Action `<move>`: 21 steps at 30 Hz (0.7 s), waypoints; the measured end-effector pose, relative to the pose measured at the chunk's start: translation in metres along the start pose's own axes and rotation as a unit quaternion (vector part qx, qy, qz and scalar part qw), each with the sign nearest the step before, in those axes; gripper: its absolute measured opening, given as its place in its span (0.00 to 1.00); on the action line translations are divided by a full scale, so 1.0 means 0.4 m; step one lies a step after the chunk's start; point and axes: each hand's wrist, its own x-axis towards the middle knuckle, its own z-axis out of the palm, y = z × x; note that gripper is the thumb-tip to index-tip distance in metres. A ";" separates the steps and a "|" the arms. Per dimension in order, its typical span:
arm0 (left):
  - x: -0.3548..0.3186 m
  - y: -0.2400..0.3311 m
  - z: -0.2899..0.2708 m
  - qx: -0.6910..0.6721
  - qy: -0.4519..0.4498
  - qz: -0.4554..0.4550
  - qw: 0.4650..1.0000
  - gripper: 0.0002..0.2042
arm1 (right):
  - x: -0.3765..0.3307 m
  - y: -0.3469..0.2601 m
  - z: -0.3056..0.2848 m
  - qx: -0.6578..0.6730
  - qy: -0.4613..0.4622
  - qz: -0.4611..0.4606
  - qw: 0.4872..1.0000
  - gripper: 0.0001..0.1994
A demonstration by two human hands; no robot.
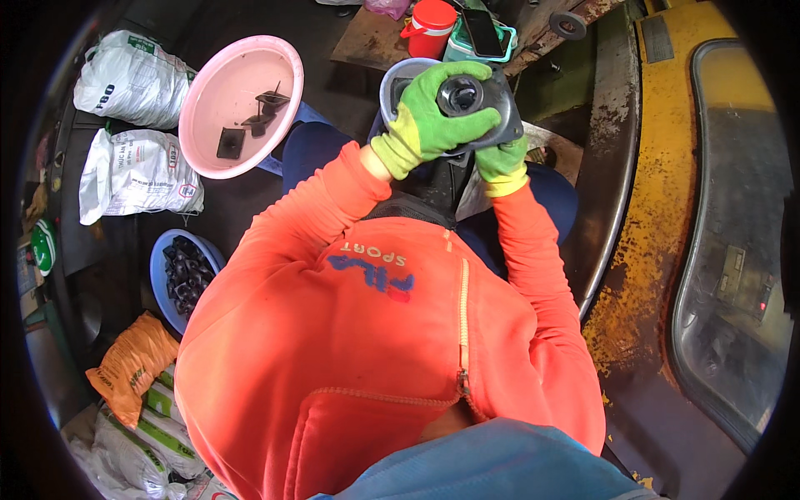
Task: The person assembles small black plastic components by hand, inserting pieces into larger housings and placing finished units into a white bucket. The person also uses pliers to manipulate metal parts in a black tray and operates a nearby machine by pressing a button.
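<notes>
Both my hands wear green work gloves with yellow cuffs. My left hand (442,117) is closed over a black square part (461,97) with rounded corners and a raised round collar, its thumb and fingers on either side of the collar. My right hand (502,162) grips the same part from below at its right corner; its fingertips are hidden beneath. The part is held above a pale blue basin (390,83), which it and my gloves mostly cover. A pink basin (193,143) to the left holds a few dark square-flanged pieces (231,143).
A blue basin (157,283) full of small black parts stands at left, near white sacks (137,79) and an orange bag (133,367). A red jug (431,29) and a phone (481,33) on a teal container are ahead. Rusty yellow machinery (650,250) borders my right.
</notes>
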 end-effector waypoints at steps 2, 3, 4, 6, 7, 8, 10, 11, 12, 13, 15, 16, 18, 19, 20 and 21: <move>-0.018 0.040 0.015 0.036 0.029 0.053 0.998 0.25 | 0.014 -0.036 0.042 -0.031 0.026 0.046 0.998 0.19; -0.025 0.054 0.020 0.006 0.031 0.027 0.999 0.24 | 0.015 -0.057 0.060 0.076 0.034 0.077 0.994 0.18; -0.032 0.066 0.022 0.011 0.036 0.025 0.999 0.23 | 0.014 -0.078 0.074 0.187 0.045 0.120 0.974 0.16; -0.041 0.082 0.022 0.037 0.046 0.020 0.998 0.22 | 0.016 -0.111 0.090 0.236 0.051 0.135 0.961 0.16; -0.044 0.089 0.019 0.039 0.040 0.034 0.998 0.20 | 0.017 -0.125 0.094 0.261 0.055 0.142 0.953 0.16; -0.045 0.093 0.014 0.027 0.031 0.037 0.998 0.20 | 0.019 -0.136 0.090 0.136 0.001 0.107 0.985 0.17; -0.046 0.100 0.002 0.011 0.004 0.035 0.999 0.19 | 0.022 -0.157 0.074 -0.061 -0.071 0.056 0.994 0.17; -0.047 0.103 -0.001 0.003 -0.001 0.037 0.999 0.19 | 0.023 -0.166 0.066 -0.046 -0.087 0.064 0.993 0.18; -0.045 0.105 -0.005 -0.005 -0.006 0.039 0.999 0.19 | 0.022 -0.174 0.060 -0.072 -0.104 0.059 0.990 0.19; -0.044 0.107 -0.006 -0.007 -0.016 0.042 0.999 0.19 | 0.016 -0.183 0.052 -0.061 -0.107 0.053 0.991 0.21; -0.037 0.113 -0.019 -0.030 -0.095 0.023 0.995 0.19 | 0.009 -0.197 0.036 -0.057 -0.120 0.041 0.990 0.27; -0.034 0.117 -0.025 -0.040 -0.132 0.012 0.990 0.19 | 0.004 -0.202 0.025 -0.045 -0.140 0.045 0.988 0.27; -0.027 0.125 -0.037 -0.052 -0.190 0.017 0.980 0.18 | -0.010 -0.207 0.002 -0.030 -0.185 0.075 0.979 0.29; -0.020 0.126 -0.044 -0.063 -0.228 0.020 0.971 0.18 | -0.009 -0.203 -0.014 -0.065 -0.224 0.063 0.970 0.32; -0.016 0.127 -0.051 -0.073 -0.266 0.022 0.961 0.18 | -0.018 -0.198 -0.021 -0.028 -0.244 0.065 0.967 0.30; -0.015 0.126 -0.056 -0.098 -0.297 0.002 0.950 0.18 | -0.030 -0.191 -0.022 0.010 -0.264 0.068 0.962 0.28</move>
